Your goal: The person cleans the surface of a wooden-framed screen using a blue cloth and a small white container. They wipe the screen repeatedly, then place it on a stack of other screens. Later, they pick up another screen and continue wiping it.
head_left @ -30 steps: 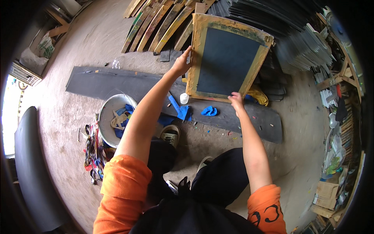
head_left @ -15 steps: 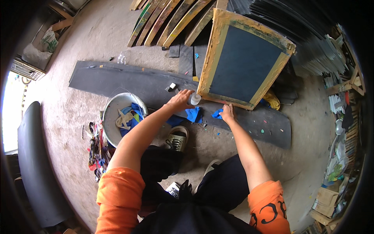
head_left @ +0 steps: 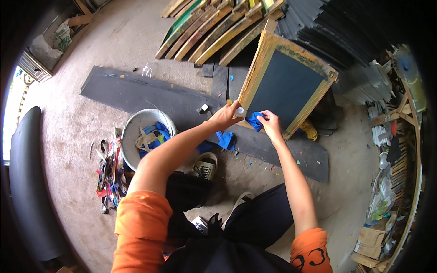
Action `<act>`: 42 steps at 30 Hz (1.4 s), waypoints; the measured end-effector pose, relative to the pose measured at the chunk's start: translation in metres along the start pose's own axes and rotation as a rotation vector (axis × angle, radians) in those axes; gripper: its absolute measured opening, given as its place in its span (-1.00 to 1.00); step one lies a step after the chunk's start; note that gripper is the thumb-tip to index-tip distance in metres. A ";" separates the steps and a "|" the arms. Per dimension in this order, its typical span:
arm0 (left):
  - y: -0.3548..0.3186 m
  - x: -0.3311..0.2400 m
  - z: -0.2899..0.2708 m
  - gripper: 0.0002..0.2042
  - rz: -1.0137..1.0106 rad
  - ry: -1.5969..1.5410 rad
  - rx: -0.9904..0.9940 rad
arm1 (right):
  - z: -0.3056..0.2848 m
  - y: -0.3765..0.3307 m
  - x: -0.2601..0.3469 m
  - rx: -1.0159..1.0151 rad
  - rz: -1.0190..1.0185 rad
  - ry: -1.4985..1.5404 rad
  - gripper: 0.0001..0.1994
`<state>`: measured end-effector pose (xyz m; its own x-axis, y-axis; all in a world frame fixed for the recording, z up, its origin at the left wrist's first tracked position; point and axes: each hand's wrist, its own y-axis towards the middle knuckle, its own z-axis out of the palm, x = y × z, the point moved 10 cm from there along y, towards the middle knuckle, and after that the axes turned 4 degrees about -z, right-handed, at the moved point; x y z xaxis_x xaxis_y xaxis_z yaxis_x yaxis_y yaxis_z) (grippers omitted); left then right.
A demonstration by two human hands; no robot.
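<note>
My left hand (head_left: 225, 115) is closed around a small clear bottle with a white top (head_left: 240, 112), held just before the lower left corner of a framed screen (head_left: 287, 86). The screen has a dark panel in a paint-smeared wooden frame and leans upright on the black mat (head_left: 150, 91). Beside the bottle, my right hand (head_left: 269, 122) pinches a crumpled blue cloth (head_left: 255, 122) near the frame's lower edge. Another blue cloth piece (head_left: 226, 140) lies on the mat below my left hand. A small white-and-black object (head_left: 203, 108) rests left of that hand.
A white bucket (head_left: 129, 144) with cloths stands at the left, next to a heap of coloured strips (head_left: 109, 175). Several wooden frames (head_left: 214, 34) lean at the back. Dark sheets (head_left: 337, 32) are stacked back right. A black roll (head_left: 34, 182) lies far left.
My right hand has lifted the blue cloth off the mat and brought it up beside the bottle. My left hand has moved right with the bottle, whose top now faces me.
</note>
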<state>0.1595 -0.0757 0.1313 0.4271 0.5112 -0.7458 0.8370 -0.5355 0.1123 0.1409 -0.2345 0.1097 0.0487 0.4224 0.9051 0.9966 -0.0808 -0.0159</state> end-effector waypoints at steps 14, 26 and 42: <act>-0.037 -0.147 -0.094 -0.44 0.078 0.024 -0.069 | -0.063 -0.056 0.096 -0.223 -0.239 0.367 -0.84; -0.033 -0.155 -0.035 -0.58 0.059 0.751 0.035 | -0.014 -0.062 0.056 0.069 0.020 0.526 -0.82; 0.006 -0.080 0.004 -0.47 0.033 0.020 0.132 | -0.074 -0.048 0.028 0.038 0.109 0.706 -0.89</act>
<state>0.1295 -0.1225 0.1895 0.4617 0.5043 -0.7297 0.7706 -0.6355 0.0484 0.0900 -0.2853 0.1674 0.1062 -0.2722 0.9564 0.9908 -0.0520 -0.1248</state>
